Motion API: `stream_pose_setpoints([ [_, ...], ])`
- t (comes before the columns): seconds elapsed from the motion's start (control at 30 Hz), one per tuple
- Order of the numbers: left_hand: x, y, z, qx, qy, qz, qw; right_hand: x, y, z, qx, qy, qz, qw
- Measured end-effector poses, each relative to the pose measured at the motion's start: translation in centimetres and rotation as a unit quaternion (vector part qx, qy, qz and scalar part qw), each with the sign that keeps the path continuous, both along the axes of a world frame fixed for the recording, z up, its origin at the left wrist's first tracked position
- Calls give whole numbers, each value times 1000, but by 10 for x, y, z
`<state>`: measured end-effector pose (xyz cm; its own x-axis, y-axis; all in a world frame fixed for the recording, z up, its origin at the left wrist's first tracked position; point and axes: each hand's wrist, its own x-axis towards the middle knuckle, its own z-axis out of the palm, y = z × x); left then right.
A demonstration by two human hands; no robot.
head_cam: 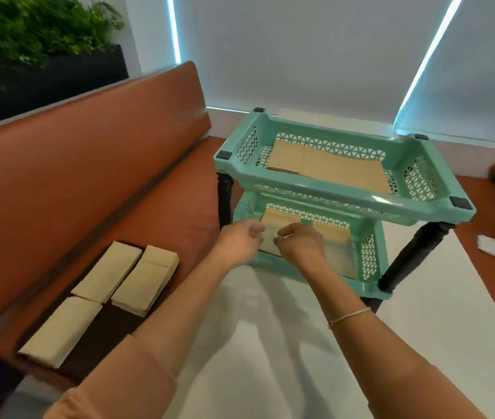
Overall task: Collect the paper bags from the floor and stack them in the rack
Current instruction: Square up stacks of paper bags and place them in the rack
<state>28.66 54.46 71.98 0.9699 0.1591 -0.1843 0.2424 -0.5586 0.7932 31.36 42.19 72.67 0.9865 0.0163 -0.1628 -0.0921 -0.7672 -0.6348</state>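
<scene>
Both hands at the rack's lower tier: left hand and right hand look to be pinching a bag at its near edge, though blur hides the fingertips. Risk: the bag snags the front rim and buckles, or lands crooked on those below. More bags wait at eight o'clock on a dark mat. White surface underneath, orange bench left, plants at ten o'clock.

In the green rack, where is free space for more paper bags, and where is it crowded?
The top basket has bare mesh left of its flat bags and at its right end. The lower basket is crowded: bags fill the floor, and left hand and right hand work at its front.
</scene>
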Motion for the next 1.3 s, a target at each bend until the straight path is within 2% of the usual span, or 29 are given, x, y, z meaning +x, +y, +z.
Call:
stream_pose_setpoints([
  [0.13,-55,39,-8,-54,-25,47,997,-38,31,-8,36,27,98,994],
  [0.27,-107,99,-30,-89,2,149,985,-72,87,-29,58,53,194,978],
  [0.43,-154,194,-79,-9,83,312,946,-94,170,-62,42,91,301,948],
  [0.53,-175,247,-108,57,166,343,923,-96,222,-86,27,138,315,939],
  [0.63,-186,301,-143,101,254,337,901,-95,275,-119,11,196,306,932],
  [0.73,-186,354,-185,120,308,331,884,-94,330,-165,-2,251,277,928],
  [1.0,-157,442,-275,112,323,257,904,-89,426,-275,43,386,158,908],
  [1.2,-150,454,-320,105,394,203,890,-93,456,-326,151,480,85,860],
  [1.3,-147,456,-328,109,400,217,884,-97,465,-335,170,482,76,856],
])
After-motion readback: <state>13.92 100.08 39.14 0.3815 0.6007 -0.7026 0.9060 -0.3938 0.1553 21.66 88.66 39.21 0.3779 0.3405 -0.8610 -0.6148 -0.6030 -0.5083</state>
